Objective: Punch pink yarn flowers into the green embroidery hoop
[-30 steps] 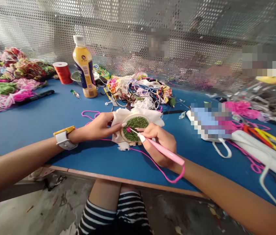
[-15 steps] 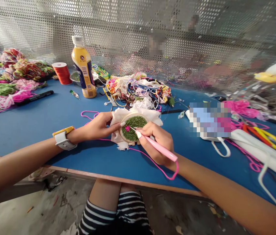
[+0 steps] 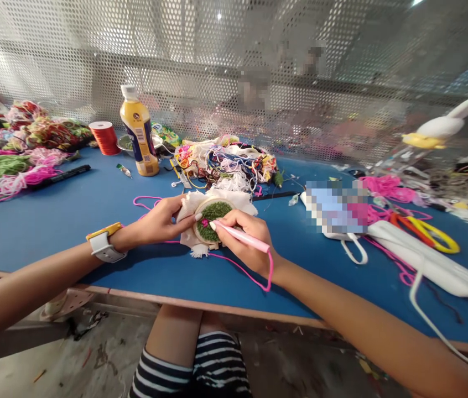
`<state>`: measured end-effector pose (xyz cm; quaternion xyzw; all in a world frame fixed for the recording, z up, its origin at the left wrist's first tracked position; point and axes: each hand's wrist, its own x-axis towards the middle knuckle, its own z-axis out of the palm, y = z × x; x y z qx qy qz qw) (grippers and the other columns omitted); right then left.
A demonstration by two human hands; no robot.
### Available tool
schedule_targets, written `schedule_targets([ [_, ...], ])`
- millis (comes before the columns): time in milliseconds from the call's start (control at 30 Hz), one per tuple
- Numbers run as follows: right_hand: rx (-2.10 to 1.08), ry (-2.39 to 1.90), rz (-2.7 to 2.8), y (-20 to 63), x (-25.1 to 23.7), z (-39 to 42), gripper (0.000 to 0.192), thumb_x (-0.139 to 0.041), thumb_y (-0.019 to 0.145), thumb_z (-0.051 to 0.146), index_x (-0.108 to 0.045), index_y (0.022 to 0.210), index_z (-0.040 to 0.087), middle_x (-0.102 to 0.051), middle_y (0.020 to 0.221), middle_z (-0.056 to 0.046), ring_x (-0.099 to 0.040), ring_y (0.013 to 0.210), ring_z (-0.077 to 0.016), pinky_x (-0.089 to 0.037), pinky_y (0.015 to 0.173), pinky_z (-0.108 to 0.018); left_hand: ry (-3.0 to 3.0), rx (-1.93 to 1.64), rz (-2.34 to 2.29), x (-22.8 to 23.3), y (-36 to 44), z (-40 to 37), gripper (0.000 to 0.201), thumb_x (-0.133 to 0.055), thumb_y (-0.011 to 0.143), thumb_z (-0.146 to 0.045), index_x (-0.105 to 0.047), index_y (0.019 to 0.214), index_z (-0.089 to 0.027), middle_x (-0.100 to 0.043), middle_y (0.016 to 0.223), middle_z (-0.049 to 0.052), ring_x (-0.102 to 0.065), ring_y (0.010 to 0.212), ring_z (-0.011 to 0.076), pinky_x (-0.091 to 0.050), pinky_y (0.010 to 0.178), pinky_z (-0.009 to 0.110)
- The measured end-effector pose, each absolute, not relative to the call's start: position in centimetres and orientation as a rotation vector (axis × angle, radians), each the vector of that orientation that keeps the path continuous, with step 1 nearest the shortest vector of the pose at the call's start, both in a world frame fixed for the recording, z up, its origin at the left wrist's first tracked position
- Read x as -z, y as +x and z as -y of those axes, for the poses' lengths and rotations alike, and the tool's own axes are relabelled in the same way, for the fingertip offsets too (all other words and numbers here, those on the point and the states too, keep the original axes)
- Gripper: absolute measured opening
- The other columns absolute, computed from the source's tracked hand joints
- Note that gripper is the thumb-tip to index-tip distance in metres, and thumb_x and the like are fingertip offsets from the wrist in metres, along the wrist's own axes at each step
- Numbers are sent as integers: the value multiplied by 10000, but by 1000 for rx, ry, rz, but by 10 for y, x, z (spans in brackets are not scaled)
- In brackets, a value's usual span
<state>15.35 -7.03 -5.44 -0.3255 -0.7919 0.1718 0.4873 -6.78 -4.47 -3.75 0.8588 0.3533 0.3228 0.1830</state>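
Observation:
My left hand (image 3: 166, 221) grips the left rim of a small round embroidery hoop (image 3: 198, 235), its thumb lying on the front. White frayed cloth (image 3: 192, 250) spreads out around the hoop. Green loops (image 3: 221, 210) fill the stretched face, with a small magenta patch (image 3: 205, 223) left of the middle. Held like a pen, a pink punch needle (image 3: 247, 239) is closed in my right hand (image 3: 250, 232), its tip end at the magenta patch. Pink yarn (image 3: 269, 276) comes out of the tool's back end and loops down to the hoop's underside.
Behind the hoop lies a tangled yarn heap (image 3: 234, 163), with a yellow drink bottle (image 3: 139, 135) and red spool (image 3: 104, 138) farther left. To the right are a phone (image 3: 333, 207), a white power strip (image 3: 427, 257) and scissors (image 3: 437, 235). A perforated metal screen (image 3: 201, 72) borders the table.
The punch needle has sunk toward the cloth at the magenta patch and leans flatter; its metal shaft no longer shows. The camera view has shifted slightly. My left hand keeps its grip.

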Motion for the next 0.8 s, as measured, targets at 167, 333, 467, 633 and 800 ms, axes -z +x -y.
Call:
schedule_targets([
  [167,-382,-826,1956,147,51,67,191,-629,855,220,-540,687,199,-600,623,22,-539,572,-108,-417,570,-232,2484,-952,-944,34,-62,48,166,-512,889,-285,-573,868,-132,-615,811,20,-526,706,114,-447,669,215],
  [333,-422,-815,1970,146,50,66,187,-603,859,221,-523,692,198,-553,615,38,-491,565,-99,-398,564,-227,2509,-1023,-1014,36,-61,45,259,-526,889,-313,-496,688,-153,-518,657,-24,-427,602,85,-377,573,206],
  [467,-485,-849,1856,151,52,73,206,-609,864,265,-528,686,200,-531,587,53,-459,524,-88,-382,527,-223,2472,-1021,-1012,36,-61,46,286,-538,885,-336,-491,670,-154,-520,654,-20,-429,610,88,-389,577,211],
  [633,-467,-810,1782,153,55,81,246,-603,869,260,-494,654,208,-513,571,50,-472,531,-95,-388,531,-233,2397,-1000,-914,34,-61,50,260,-543,901,-343,-564,749,-132,-604,761,26,-508,707,112,-461,655,225],
  [800,-497,-780,1721,154,58,84,242,-609,864,240,-491,654,212,-499,557,53,-479,528,-103,-380,523,-247,2417,-1017,-842,37,-61,50,220,-564,904,-305,-579,768,-133,-607,714,17,-525,688,110,-472,667,225],
])
